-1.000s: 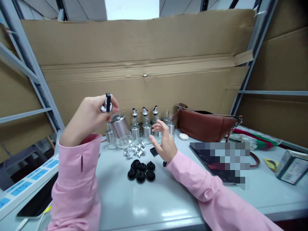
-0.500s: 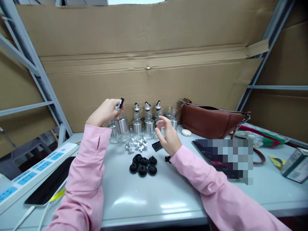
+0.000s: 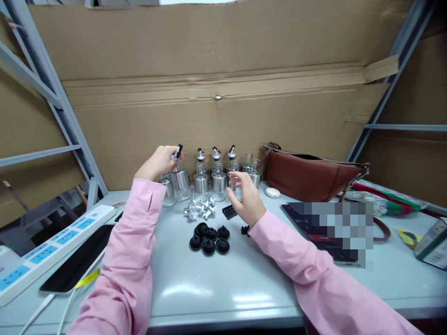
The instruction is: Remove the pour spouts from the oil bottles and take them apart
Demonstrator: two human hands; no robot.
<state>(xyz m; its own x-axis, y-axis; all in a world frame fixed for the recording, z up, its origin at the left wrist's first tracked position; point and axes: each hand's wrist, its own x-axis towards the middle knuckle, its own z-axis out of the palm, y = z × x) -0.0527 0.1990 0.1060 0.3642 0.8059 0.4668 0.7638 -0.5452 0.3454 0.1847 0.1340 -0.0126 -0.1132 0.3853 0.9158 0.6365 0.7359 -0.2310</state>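
My left hand is closed around the neck of a glass bottle with a steel sleeve, which leans slightly among the others. A black-tipped pourer spout sticks up out of its fingers. My right hand hovers in front of the bottles at the right, fingers curved and apart, with nothing in it. Several more sleeved bottles stand in rows, and three at the back carry pourer spouts. Before them lie a heap of small silvery pieces and a cluster of round black stoppers.
Black strip-like pieces lie by my right hand. To the right are a white round case, a brown bag, a tablet and a box. A power strip and a phone lie left; cardboard walls the back.
My left hand has shifted slightly right, still holding the bottle's neck. My right hand keeps the same pose. The whole view has moved a little.
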